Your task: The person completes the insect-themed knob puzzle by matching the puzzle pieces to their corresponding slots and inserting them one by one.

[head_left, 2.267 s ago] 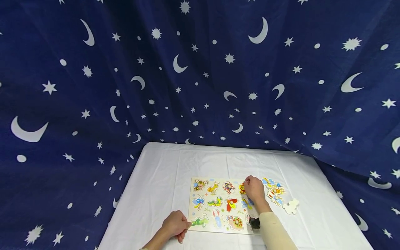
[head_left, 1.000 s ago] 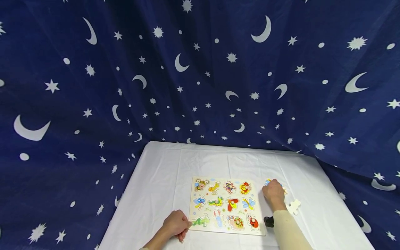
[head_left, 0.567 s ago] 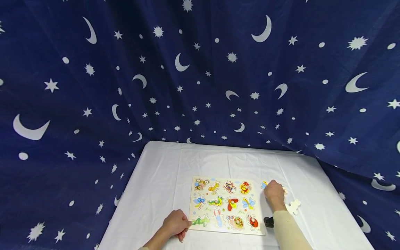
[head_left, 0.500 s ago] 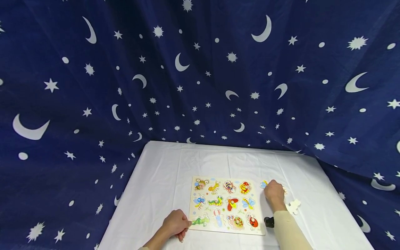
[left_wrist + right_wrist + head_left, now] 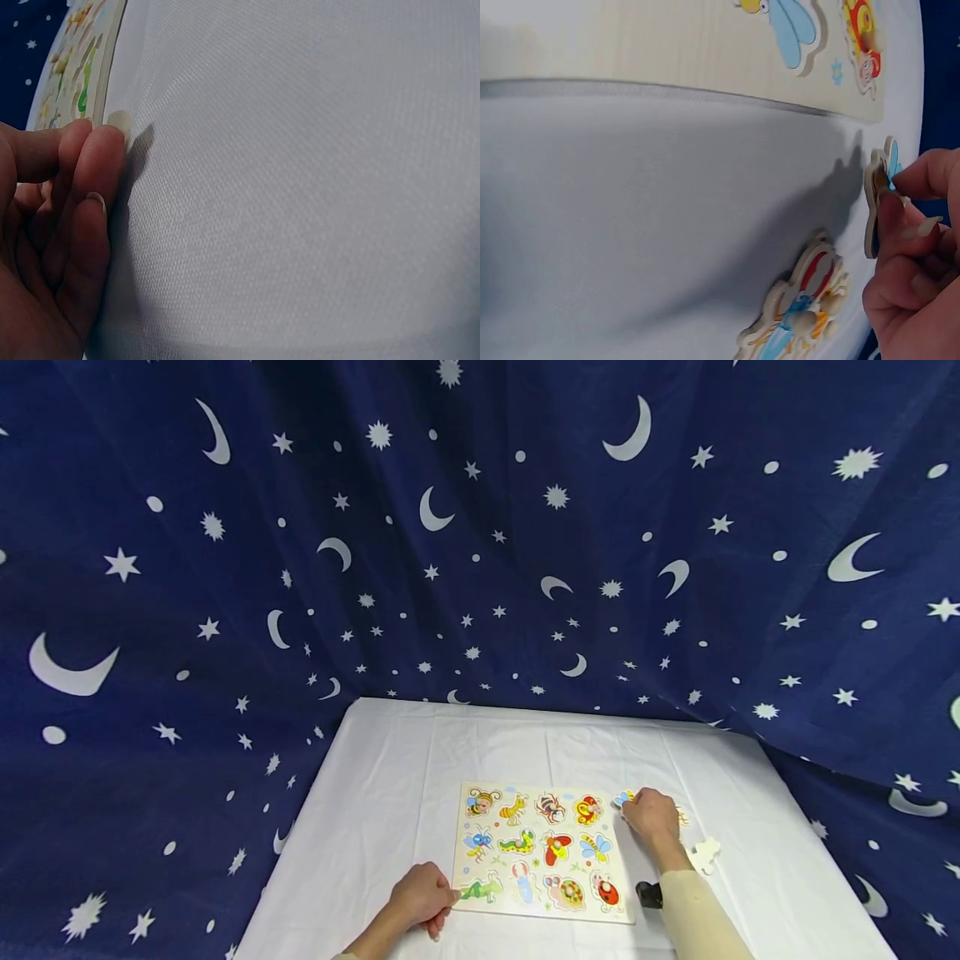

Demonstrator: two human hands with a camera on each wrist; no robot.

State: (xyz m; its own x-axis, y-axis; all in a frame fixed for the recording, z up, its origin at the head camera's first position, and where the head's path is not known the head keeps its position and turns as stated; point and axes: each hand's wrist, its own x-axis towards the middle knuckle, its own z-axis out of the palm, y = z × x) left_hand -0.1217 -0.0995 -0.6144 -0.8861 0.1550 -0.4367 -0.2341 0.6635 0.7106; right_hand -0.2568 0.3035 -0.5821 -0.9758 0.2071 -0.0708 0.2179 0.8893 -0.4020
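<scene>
A wooden peg puzzle board [image 5: 628, 913] with printed insects lies on the white table. My left hand [image 5: 423, 893] holds its near left corner between thumb and fingers; the left wrist view shows the fingertips [image 5: 97, 150] right at the edge. To the right of the board, my right hand [image 5: 654, 817] pinches a blue-winged insect piece [image 5: 621, 799] at its face. In the right wrist view this piece [image 5: 871, 206] stands tilted, raised over the cloth, partly hidden by the fingers. Inside the board, a blue-winged dragonfly piece [image 5: 596, 847] and a ladybird piece [image 5: 606, 891] are seated.
Beside the right hand lie a red-and-blue beetle piece [image 5: 784, 322] with a knob, overlapping a yellow piece [image 5: 831, 309]. A piece turned white back up [image 5: 705, 856] lies nearer the right side. A dark starry curtain [image 5: 480, 543] encloses the table. A black device [image 5: 648, 894] sits at the right wrist.
My right hand left the board's upper right, went right to the loose pieces, took hold of the blue-winged piece and has moved it slightly left. The left hand stays at the corner.
</scene>
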